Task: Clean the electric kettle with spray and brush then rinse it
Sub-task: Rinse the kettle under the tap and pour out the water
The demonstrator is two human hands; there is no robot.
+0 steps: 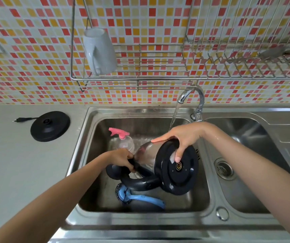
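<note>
The kettle (149, 155) lies tipped on its side over the sink (81, 155), left hand (123, 159) gripping its handle (140, 184), right hand (181, 137) gripping the black base (184, 179). Water (175, 114) from the tap (191, 95) runs close by; it could wet the socket (178, 166) underneath, or a wet grip could slip

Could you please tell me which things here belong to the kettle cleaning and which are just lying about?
Job in hand: kettle, held by left hand and right hand; spray bottle; brush; running tap; left sink basin.
Lying about: power base on the counter; white mug in the wire rack.
</note>
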